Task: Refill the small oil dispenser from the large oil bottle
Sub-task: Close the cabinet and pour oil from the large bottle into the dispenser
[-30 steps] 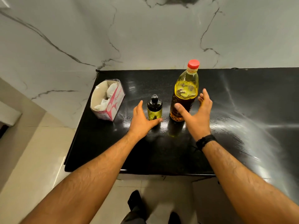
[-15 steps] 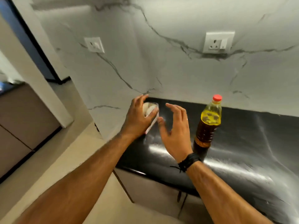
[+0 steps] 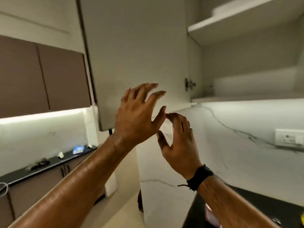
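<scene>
Open cabinet door [image 3: 136, 51] ahead; left hand [image 3: 136, 119], right hand [image 3: 179, 142] spread, empty.

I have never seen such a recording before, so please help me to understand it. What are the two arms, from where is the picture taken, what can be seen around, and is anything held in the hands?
There is no machine here. The arms belong to a person who wears a wide-angle camera on the head, so you look along the arms as that person does.

The camera is tilted upward at a pale open wall cupboard door and white bare shelves beside it. The left hand is raised with spread fingers in front of the door; whether it touches the door I cannot tell. The right hand, with a black cord wristband, is raised next to it, fingers loosely curved. Both hands hold nothing.

Only a corner of the black glossy counter shows at lower right. The oil bottles cannot be made out. A white wall socket sits on the marble wall.
</scene>
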